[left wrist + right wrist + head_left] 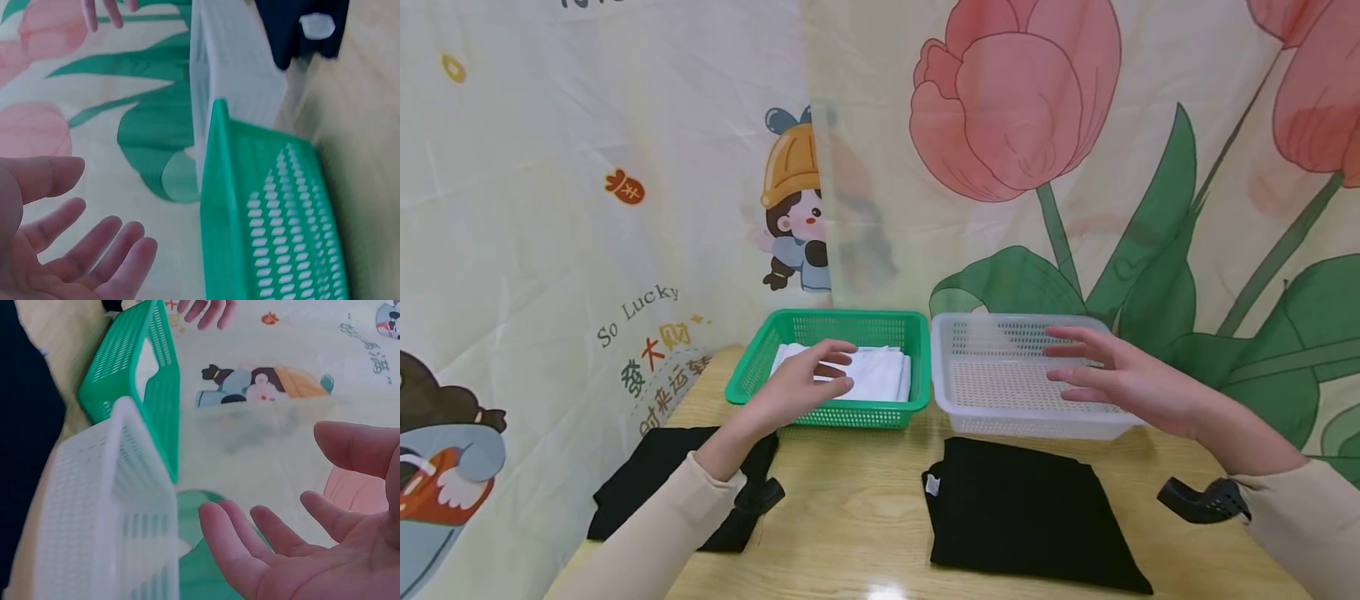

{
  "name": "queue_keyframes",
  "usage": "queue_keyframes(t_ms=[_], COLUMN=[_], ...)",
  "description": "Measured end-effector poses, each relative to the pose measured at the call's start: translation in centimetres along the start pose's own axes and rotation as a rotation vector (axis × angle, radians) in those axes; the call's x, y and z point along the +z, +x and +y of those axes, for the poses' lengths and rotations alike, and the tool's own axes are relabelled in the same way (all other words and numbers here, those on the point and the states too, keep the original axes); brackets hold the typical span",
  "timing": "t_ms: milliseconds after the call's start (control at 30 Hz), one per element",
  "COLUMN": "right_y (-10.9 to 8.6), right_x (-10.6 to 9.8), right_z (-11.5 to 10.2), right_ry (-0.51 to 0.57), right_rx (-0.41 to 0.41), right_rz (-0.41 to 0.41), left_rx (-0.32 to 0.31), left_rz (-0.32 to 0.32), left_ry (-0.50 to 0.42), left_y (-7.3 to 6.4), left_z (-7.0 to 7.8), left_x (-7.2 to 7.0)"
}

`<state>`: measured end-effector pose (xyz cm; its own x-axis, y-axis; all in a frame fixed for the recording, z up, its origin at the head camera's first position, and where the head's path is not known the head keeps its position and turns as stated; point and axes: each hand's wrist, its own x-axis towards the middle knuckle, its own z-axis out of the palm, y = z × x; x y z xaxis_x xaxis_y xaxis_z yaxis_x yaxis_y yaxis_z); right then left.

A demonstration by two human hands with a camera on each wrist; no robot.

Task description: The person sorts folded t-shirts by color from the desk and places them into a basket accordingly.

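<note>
Green perforated plastic at the middle of the head view: a rectangular green mesh basket (pixel 853 415), with neatly folded white cloth (pixel 876 371) inside. Just to its right in the frame, a translucent white rectangular plastic basket (pixel 1037 423), showing its pierced floor. Below, on a pale wood-grain tabletop (pixel 842 517), a flat folded black fabric garment (pixel 1026 517) with a small white tag (pixel 932 484), right of centre; at lower left, a second flat piece of black cloth (pixel 651 475), partly hidden behind a beige sleeve (pixel 662 525). Over the green basket, left hand (pixel 796 379), fingers relaxed and parted, grasping nothing; over the right part of the white basket, right hand (pixel 1138 382), likewise released, fingers slightly bent. Touching neither basket, judging by the wrist views. Seems done, from the layout: white cloth stowed in green plastic, black pieces laid flat. Seems left: both black pieces, lying outside either basket. Looks partway along at most; cannot tell more exactly.
</note>
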<state>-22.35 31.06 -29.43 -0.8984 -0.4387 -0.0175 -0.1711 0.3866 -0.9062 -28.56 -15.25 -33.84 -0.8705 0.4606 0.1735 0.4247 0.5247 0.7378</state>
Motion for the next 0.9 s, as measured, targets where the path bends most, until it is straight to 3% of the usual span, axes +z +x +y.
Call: queue_keyframes(t_ms=[200, 500, 667, 900], right_y=[-3.0, -5.7, -7.1, -8.3], right_x=[-0.5, 0.6, 1.2, 1.5], right_z=[3.4, 8.2, 11.5, 15.2], right_ry=[-0.003, 0.034, 0.066, 0.133], right_rx=[0.055, 0.115, 0.178, 0.299], right_rz=[0.055, 0.086, 0.049, -0.005], left_rx=[-0.001, -0.06, -0.089, -0.188], left_rz=[-0.029, -0.127, -0.169, -0.25], left_ry=[-0.057, -0.195, -0.261, -0.37], left_y=[-1.0, -2.3, -2.9, -3.7], left_z=[0.2, -1.1, -2.0, -2.5], left_x=[2.6, 6.7, 9.2, 12.1])
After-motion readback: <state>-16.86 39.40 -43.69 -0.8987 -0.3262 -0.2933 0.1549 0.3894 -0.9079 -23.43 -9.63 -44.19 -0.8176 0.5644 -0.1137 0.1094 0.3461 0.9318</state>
